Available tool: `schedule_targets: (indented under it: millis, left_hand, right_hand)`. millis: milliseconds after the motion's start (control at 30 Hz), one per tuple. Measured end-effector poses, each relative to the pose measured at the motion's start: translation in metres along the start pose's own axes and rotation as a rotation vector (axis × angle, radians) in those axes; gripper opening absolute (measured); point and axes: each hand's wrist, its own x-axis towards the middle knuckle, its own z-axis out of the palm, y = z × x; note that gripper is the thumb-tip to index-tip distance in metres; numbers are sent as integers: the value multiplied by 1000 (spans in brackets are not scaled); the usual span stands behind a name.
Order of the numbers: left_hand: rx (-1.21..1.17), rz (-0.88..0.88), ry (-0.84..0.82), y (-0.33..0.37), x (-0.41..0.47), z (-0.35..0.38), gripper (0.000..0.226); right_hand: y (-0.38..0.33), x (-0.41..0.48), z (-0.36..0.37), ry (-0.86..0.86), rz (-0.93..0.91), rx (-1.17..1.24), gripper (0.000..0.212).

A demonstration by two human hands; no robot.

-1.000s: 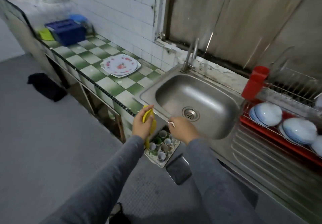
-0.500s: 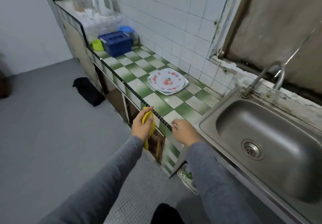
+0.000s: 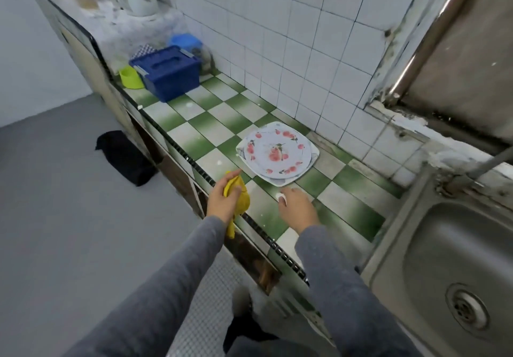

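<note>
Head view: left hand (image 3: 221, 204) grips crumpled yellow cloth (image 3: 243, 202) (soft, perhaps microfibre).

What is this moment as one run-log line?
left hand grips yellow cloth at edge of counter | right hand above counter, small white bit at fingertips, grip unclear | flowered plates ahead, untouched

The 2 grey-sleeved arms reach forward, left hand (image 3: 220, 204) gripping a yellow cloth (image 3: 243, 200), right hand (image 3: 299, 209) curled, perhaps pinching a white bit (image 3: 282, 197).
</note>
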Motion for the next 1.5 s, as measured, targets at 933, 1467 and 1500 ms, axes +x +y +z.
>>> schedule_targets:
  millis: [933,1467,1500]
  left_hand:
    - [63,-219,-414,13,292,27,37]
    - [122,-205,-616,5,346,18,33]
    - [119,-198,-622,5,347,18,33]
  right_hand:
    - [-39,190,70,399,940,657,37]
    - [-51,232,89,546,1275,650,54]
    - [-50,233,89,544,1279,655,55]
